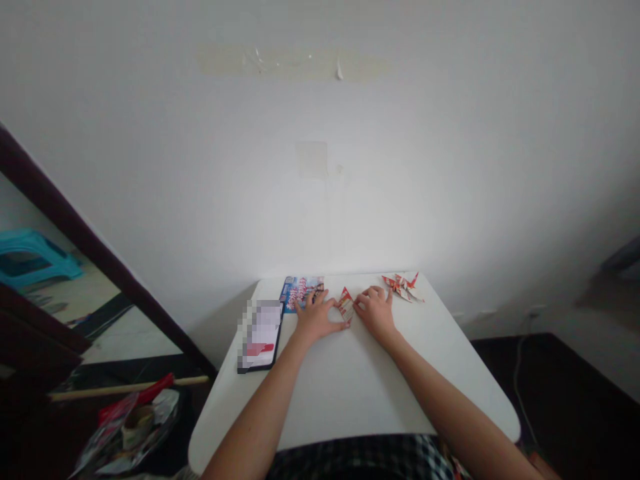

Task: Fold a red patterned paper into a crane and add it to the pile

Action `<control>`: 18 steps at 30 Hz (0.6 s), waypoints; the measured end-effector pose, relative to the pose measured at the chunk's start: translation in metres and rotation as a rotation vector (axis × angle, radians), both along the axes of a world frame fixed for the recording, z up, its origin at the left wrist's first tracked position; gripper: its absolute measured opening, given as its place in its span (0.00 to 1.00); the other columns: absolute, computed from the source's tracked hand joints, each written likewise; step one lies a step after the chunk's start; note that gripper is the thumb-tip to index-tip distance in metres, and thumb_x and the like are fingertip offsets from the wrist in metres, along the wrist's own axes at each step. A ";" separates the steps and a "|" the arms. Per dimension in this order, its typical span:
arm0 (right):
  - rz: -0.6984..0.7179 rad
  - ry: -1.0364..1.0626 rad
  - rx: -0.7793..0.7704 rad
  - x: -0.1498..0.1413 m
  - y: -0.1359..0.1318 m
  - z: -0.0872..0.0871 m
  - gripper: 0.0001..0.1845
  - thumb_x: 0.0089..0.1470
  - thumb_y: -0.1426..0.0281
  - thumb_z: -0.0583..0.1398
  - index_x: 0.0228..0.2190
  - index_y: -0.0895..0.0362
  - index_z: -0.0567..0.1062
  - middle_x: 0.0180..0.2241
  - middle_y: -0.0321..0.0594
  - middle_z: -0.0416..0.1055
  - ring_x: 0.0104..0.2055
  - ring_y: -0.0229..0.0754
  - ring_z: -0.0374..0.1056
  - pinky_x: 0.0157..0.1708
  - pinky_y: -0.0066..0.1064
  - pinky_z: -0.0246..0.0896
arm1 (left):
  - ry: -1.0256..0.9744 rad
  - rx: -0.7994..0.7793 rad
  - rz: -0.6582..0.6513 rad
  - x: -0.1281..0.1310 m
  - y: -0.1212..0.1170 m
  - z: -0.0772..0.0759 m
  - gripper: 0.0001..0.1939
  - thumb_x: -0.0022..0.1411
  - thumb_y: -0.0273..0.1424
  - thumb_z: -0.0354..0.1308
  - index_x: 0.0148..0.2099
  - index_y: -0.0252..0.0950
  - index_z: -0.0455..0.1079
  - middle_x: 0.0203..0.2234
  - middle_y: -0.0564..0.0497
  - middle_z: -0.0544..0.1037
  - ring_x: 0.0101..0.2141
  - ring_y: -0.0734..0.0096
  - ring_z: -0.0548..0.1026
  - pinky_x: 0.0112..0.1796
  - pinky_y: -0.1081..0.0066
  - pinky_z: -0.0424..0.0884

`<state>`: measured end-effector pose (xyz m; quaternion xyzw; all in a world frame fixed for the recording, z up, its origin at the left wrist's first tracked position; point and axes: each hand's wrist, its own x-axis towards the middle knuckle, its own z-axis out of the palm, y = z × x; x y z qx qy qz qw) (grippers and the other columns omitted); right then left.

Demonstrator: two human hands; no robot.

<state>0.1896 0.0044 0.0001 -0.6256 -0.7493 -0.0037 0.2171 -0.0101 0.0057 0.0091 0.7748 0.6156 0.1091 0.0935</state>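
Observation:
A small piece of red and cream printed paper [345, 308], folded to a pointed diamond-like shape, lies on the white table between my hands. My left hand [315, 317] rests flat with fingers spread, its thumb and index finger touching the paper's left side and lower tip. From the right, my right hand [375, 309] pinches the paper's edge between thumb and fingers. Beyond my left fingers is a blue printed leaflet [294, 291], partly covered by them. A folded red and white paper figure [403, 287] sits past my right hand.
A phone [263, 337] with a lit screen lies at the table's left side. The white table [345, 400] stands against a wall. On the floor at left are a bag of litter [135, 427] and a mirror [125, 320] reflecting a blue stool [40, 257].

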 end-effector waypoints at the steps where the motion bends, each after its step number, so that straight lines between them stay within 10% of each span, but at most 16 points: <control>1: 0.002 0.005 0.007 0.000 0.000 0.000 0.11 0.65 0.62 0.59 0.43 0.47 0.81 0.50 0.43 0.74 0.62 0.54 0.57 0.68 0.64 0.32 | 0.004 -0.007 -0.004 0.000 0.000 0.000 0.36 0.47 0.63 0.65 0.56 0.56 0.74 0.72 0.53 0.59 0.71 0.34 0.50 0.62 0.23 0.45; 18: 0.086 0.041 -0.095 0.013 -0.003 -0.002 0.21 0.58 0.56 0.66 0.54 0.38 0.78 0.57 0.41 0.70 0.63 0.55 0.55 0.65 0.55 0.44 | -0.022 0.039 -0.021 -0.002 -0.001 -0.005 0.34 0.51 0.63 0.63 0.56 0.55 0.74 0.72 0.51 0.60 0.71 0.35 0.49 0.63 0.24 0.42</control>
